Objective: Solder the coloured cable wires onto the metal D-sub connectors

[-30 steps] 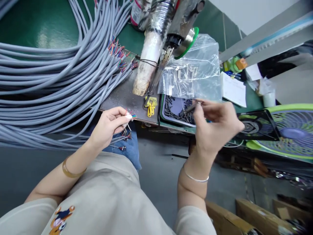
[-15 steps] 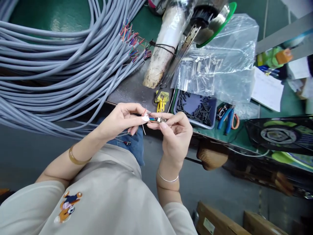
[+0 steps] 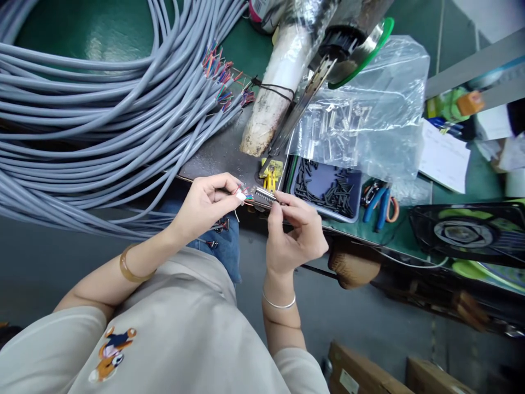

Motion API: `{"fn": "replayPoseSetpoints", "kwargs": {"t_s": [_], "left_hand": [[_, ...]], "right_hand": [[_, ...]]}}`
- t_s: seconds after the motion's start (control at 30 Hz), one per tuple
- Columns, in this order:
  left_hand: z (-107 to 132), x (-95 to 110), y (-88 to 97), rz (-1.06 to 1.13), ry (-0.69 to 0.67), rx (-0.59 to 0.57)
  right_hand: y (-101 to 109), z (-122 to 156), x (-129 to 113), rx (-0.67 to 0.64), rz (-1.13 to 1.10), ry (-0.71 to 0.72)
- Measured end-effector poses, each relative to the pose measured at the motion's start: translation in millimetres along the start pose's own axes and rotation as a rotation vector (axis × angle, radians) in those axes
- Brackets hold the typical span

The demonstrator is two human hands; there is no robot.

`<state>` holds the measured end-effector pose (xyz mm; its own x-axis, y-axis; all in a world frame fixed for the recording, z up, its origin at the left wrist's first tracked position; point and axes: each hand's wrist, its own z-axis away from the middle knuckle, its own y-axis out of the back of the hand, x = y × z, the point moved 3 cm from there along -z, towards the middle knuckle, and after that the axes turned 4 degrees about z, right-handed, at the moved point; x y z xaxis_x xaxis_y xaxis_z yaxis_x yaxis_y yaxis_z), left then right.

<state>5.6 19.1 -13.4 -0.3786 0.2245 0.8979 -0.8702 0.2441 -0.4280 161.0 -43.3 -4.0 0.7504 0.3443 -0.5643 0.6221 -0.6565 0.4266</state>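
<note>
My left hand (image 3: 205,205) pinches the end of a grey cable, with its coloured wire tips (image 3: 243,191) sticking out between thumb and forefinger. My right hand (image 3: 293,232) is closed in a pinch on a small metal connector (image 3: 264,195), held right against those wire tips. Both hands meet just below the front edge of the bench. A few more cable ends with dark tips (image 3: 217,227) hang under my left hand over my lap.
A big bundle of grey cables (image 3: 102,109) fills the left of the green bench. A purple tray of black sleeves (image 3: 328,189), a clear bag of metal parts (image 3: 353,120), blue pliers (image 3: 379,200), a yellow clip (image 3: 270,172) and a wrapped machine (image 3: 283,82) lie ahead. A fan (image 3: 471,235) stands at right.
My right hand came back from the bag and tray area to my left hand with the small connector. It now holds the connector against the wire tips.
</note>
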Motion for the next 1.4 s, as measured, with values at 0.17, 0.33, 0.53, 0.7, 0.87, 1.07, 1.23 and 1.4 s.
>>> {"fn": "replayPoseSetpoints", "kwargs": {"t_s": [0.17,0.33,0.53,0.7,0.87,1.07,1.23,1.4], "left_hand": [[-5,-1,-1.0,-0.027,0.02,0.049],[-7,-3,-2.4,-0.07,0.037,0.07],[-11,-3,-5.1,-0.085,0.003,0.08],[-15,0,-8.5,-0.082,-0.026,0.1],[-16,2,-10.3,-0.092,-0.035,0.108],[-16,2,-10.0,-0.073,-0.043,0.096],[-17,3,-10.3,-0.079,-0.049,0.108],[-18,4,-11.4,-0.093,-0.063,0.105]], "right_hand": [[-4,2,6,-0.076,-0.052,-0.072],[-7,0,11,-0.123,-0.151,-0.223],[-12,-3,9,-0.136,-0.125,-0.121],[-13,-7,8,-0.106,-0.112,-0.066],[-12,-10,8,-0.095,-0.089,-0.023],[-13,-14,8,-0.077,-0.068,0.008],[-13,-15,10,-0.088,-0.06,0.017],[-13,-18,9,-0.076,-0.035,0.049]]}}
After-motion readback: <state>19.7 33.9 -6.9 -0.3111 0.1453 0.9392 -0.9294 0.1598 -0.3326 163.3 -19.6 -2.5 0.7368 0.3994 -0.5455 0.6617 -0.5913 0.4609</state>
